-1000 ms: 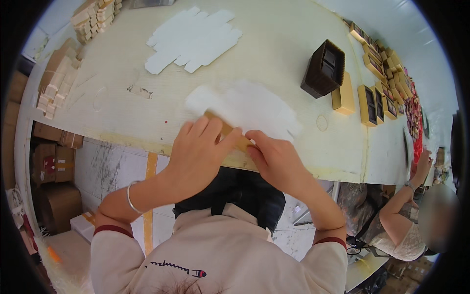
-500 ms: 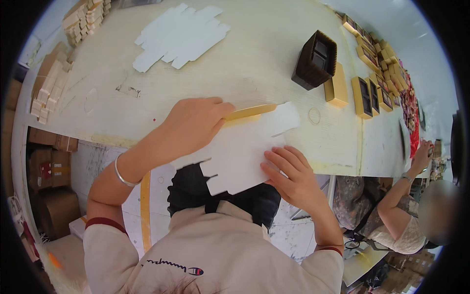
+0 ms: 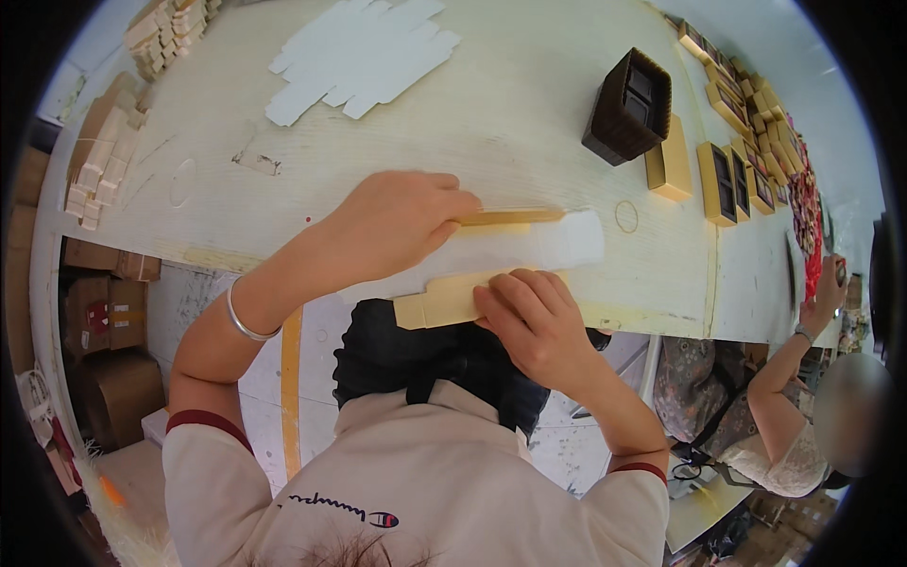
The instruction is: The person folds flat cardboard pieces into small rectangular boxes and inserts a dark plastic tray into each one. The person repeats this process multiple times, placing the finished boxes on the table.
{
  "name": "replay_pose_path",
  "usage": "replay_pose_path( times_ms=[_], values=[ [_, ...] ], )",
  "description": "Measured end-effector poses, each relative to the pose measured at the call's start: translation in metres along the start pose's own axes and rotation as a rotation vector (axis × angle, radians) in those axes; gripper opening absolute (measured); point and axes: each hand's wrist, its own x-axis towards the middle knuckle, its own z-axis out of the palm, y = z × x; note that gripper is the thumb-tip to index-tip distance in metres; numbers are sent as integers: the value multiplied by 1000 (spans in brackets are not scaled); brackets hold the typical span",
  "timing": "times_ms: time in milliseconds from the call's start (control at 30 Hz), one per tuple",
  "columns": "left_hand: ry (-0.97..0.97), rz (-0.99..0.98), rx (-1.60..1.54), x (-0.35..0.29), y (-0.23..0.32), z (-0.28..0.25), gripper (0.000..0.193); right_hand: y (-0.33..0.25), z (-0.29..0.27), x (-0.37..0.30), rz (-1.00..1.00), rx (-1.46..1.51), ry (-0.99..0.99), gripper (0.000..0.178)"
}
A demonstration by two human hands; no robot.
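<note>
A flat gold-and-white cardboard box blank lies at the table's near edge, white inside up. My left hand pinches its far panel, which stands up with a gold edge showing. Closed over the near panel, my right hand holds it with the fingers on top and the thumb tucked behind. That panel is folded up, and its gold outer face shows toward me. Part of the blank's left end is hidden under my left hand and forearm.
White box blanks lie fanned out at the back. Dark brown nested trays stand beside a gold box. Gold boxes with dark inserts line the right. Folded cardboard stacks sit left. A person works at the right.
My right hand has turned the near panel up, so its gold side now shows where white did. My left hand stays on the far panel. The view has shifted slightly.
</note>
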Motion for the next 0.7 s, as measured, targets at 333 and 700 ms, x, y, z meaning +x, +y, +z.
replay_pose_path(
  times_ms=[333,700],
  values=[
    [0,44,-18,-1,3,-1,23,26,-6,40,212,192,-293,11],
    [-2,37,37,-31,25,13,43,48,-23,30,84,-90,-148,19]
  ],
)
